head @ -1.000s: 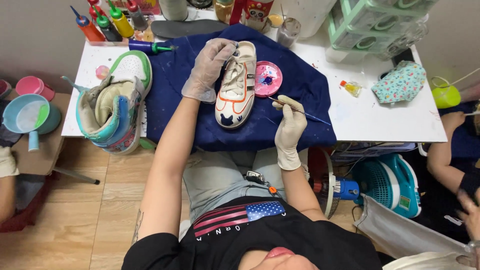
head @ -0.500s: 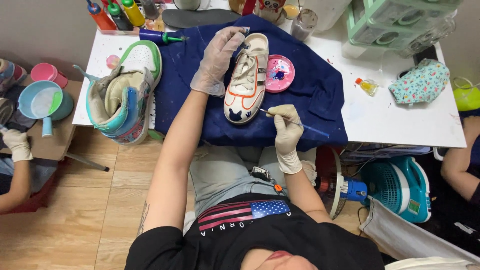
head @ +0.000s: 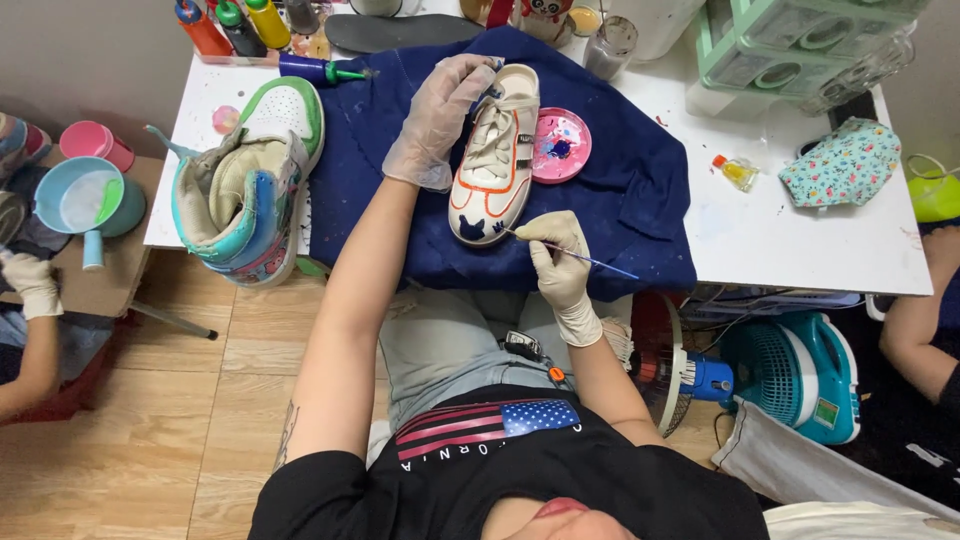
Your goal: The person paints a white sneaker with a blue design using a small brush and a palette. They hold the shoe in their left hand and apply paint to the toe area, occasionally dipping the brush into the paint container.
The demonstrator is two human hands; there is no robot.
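Observation:
A white sneaker (head: 495, 160) with orange trim and dark blue painted shapes on its toe lies on a navy cloth (head: 620, 215). My gloved left hand (head: 440, 115) grips its upper side and holds it steady. In my gloved right hand (head: 555, 250) a thin paintbrush (head: 585, 260) is pinched, its tip touching the sneaker's toe. Just right of the shoe sits a pink paint palette (head: 560, 145) with blue and red paint in it.
A big green, teal and white high-top shoe (head: 250, 185) stands at the white table's (head: 800, 245) left edge. Paint bottles (head: 235, 22) line the back. A floral cloth (head: 845, 165), small yellow bottle (head: 737, 172), blue fan (head: 800, 370) and another person's gloved hand (head: 30, 280) are nearby.
The view has shifted slightly. My right hand has brought the brush in from the right onto the sneaker's toe. My left hand stays on the shoe.

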